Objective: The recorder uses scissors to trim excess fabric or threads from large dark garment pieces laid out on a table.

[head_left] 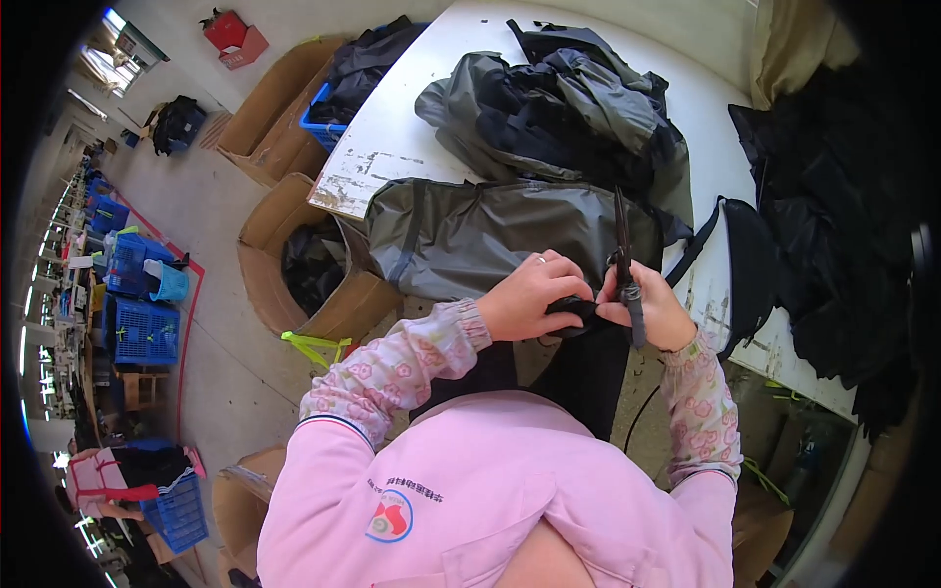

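Note:
My left hand (537, 297) is closed, fingers pinching a black fabric edge (574, 312) at the near side of the table. Against it, my right hand (655, 306) is closed round a pair of dark scissors (622, 230), whose blades point away from me. The right thumb and fingertip also touch the black fabric. Just beyond both hands lies a grey-green garment (500, 230) with a dark strip across it. Whether the black edge belongs to that garment I cannot tell. Farther back a crumpled grey and black garment pile (569, 103) rests on the white table (392, 132).
Black fabric (833, 225) heaps up at the right, with a black strap (698, 240) nearby. Left of the table stand a cardboard box (270, 220) holding dark cloth and a blue crate (319, 132). Blue baskets (147, 331) line the floor at far left.

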